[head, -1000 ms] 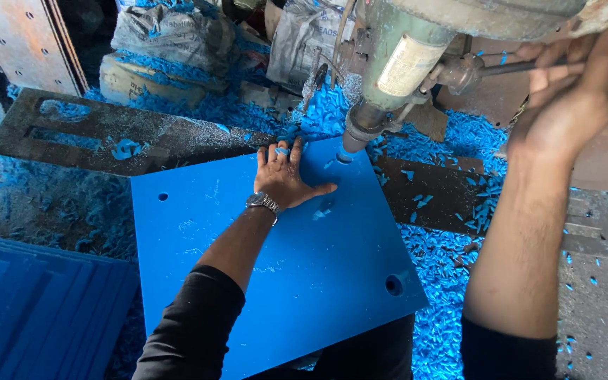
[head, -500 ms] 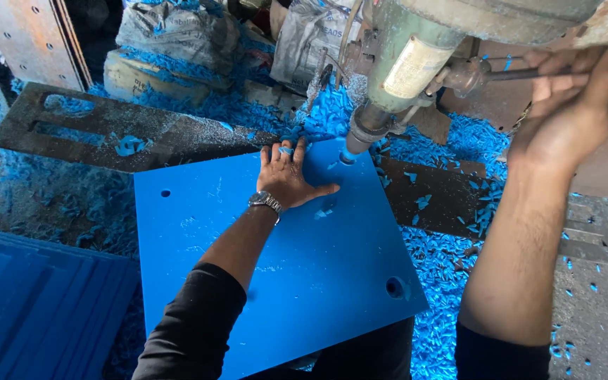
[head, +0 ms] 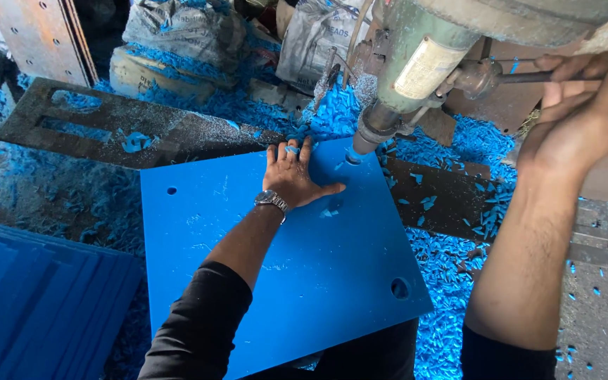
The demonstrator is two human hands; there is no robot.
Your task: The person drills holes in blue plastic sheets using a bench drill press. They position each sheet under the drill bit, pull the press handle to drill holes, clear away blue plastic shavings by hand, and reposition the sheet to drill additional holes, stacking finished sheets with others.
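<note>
The left hand (head: 291, 177) lies spread flat on the blue plastic sheet (head: 276, 260), near its far corner under the drill chuck (head: 371, 134). The right hand (head: 578, 123) grips the feed lever (head: 529, 76). The sheet looks stiff and slick, best pinned close to the bit.

- Square blue plastic sheet (head: 276, 274) lies flat under the drill, holes at three corners.
- Thin metal feed lever (head: 522, 76) sticks out sideways from the drill head.
</note>
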